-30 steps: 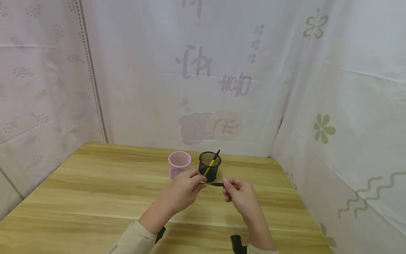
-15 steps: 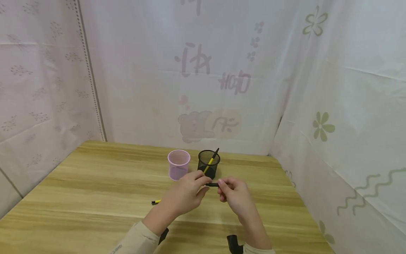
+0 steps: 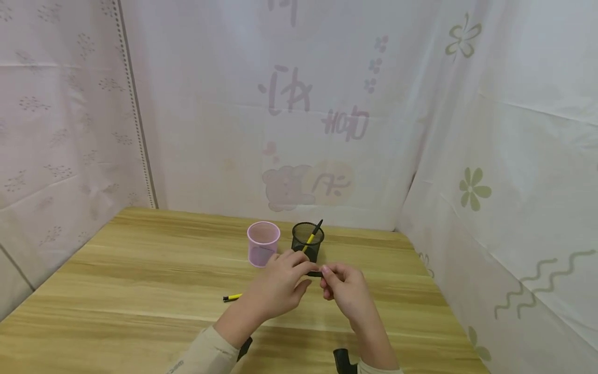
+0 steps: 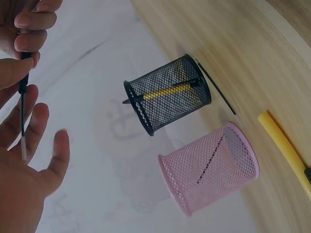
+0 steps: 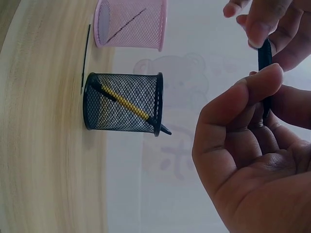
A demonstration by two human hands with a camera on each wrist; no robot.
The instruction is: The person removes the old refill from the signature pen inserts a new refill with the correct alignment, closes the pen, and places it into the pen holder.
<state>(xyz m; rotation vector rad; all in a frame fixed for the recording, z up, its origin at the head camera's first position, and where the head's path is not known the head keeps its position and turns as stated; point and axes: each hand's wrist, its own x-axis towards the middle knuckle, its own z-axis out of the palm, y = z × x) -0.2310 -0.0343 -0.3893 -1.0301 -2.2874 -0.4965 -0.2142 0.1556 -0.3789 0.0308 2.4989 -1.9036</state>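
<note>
Black pen barrel (image 5: 265,56), one; hands (image 3: 284,288) (image 3: 348,291), two; cups (image 4: 233,167) (image 4: 167,109), two.

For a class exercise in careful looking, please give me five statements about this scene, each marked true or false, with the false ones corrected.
1. A yellow and black pen leans inside the black mesh cup. True.
2. In the head view, the pink mesh cup is to the right of the black one. False: it is to the left.
3. The right hand pinches a small black piece. True.
4. The loose yellow tube lies in the pink cup. False: it lies on the wooden table.
5. The black mesh cup is tipped on its side. False: both cups stand upright.
</note>
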